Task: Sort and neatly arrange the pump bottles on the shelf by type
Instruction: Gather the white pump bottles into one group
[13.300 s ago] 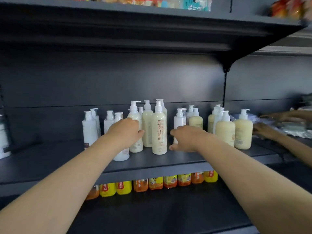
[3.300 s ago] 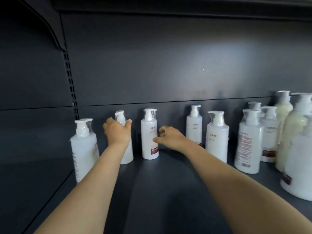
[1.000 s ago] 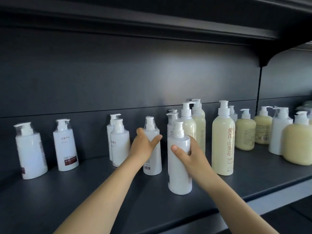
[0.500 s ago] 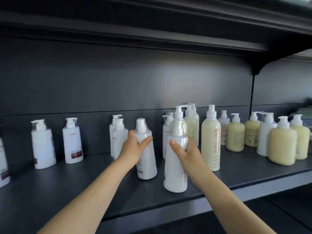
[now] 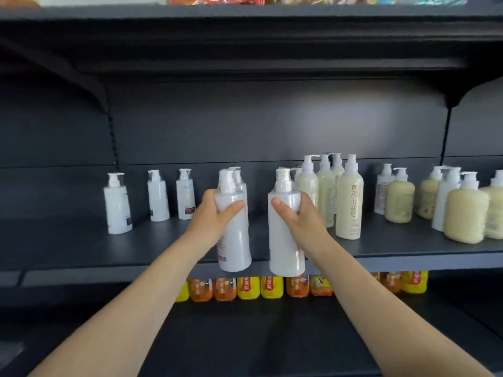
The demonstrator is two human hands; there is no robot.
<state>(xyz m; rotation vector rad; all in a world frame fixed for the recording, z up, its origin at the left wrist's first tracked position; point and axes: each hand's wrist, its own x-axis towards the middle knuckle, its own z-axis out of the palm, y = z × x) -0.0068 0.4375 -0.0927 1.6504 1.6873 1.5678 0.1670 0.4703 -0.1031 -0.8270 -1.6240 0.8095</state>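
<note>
Off shelf (image 5: 81, 251): L hand (image 5: 215, 221), R hand (image 5: 299, 221) wrap btls (image 5: 236, 246).

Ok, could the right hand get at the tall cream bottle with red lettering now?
Probably not yet: the right hand is full, gripping a white pump bottle. The tall cream bottle stands unblocked at the front.

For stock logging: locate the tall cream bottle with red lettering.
Head view, right of centre: the tall cream bottle stands on the shelf between the right hand and a squat cream bottle.
</note>
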